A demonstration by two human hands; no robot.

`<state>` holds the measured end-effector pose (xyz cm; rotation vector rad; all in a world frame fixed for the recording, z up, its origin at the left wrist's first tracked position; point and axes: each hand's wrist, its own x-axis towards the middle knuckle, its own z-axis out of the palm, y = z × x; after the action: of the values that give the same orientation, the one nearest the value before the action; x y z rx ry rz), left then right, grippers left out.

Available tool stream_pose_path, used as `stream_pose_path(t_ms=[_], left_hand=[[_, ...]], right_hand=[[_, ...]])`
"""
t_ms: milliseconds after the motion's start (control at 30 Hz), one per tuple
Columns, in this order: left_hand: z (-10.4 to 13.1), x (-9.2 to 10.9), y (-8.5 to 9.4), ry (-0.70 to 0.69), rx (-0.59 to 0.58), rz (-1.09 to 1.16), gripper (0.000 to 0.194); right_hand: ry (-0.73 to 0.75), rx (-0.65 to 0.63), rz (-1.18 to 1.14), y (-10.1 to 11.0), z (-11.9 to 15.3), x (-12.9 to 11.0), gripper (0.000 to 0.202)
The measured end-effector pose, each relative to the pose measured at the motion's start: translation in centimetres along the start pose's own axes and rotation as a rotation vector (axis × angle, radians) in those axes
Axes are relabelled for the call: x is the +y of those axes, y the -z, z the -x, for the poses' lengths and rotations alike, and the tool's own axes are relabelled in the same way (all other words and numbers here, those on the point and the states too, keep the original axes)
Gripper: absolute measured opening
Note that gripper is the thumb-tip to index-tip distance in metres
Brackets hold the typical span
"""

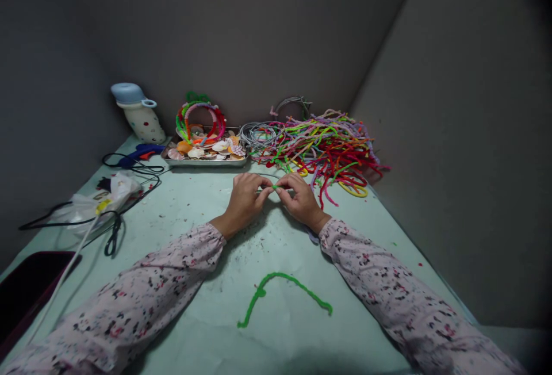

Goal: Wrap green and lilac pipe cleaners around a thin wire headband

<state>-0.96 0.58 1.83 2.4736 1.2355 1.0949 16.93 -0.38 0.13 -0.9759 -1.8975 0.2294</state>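
My left hand and my right hand meet over the middle of the table, fingertips nearly touching. Both pinch a small green pipe cleaner, of which only a short bit shows between the fingers. A thin grey wire curves just behind the fingers; whether it is joined to the green bit I cannot tell. Closer to me, a bent green pipe cleaner lies on the table in an arch, with a small lump on its left side.
Behind my hands stands a metal tray of seashells with colourful wrapped hoops on top. Coiled grey wire and a heap of pipe cleaners lie right of it. At left are a bottle, a plastic bag and cables.
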Motion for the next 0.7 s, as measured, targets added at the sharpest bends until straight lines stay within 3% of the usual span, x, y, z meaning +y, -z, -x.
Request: stream_pose_path(t_ms=[700], left_hand=[[-0.33,0.31,0.48,0.026,-0.076,0.026,0.018]], right_hand=[[-0.005,0.004,-0.019,0.05,-0.05,-0.14,0.005]])
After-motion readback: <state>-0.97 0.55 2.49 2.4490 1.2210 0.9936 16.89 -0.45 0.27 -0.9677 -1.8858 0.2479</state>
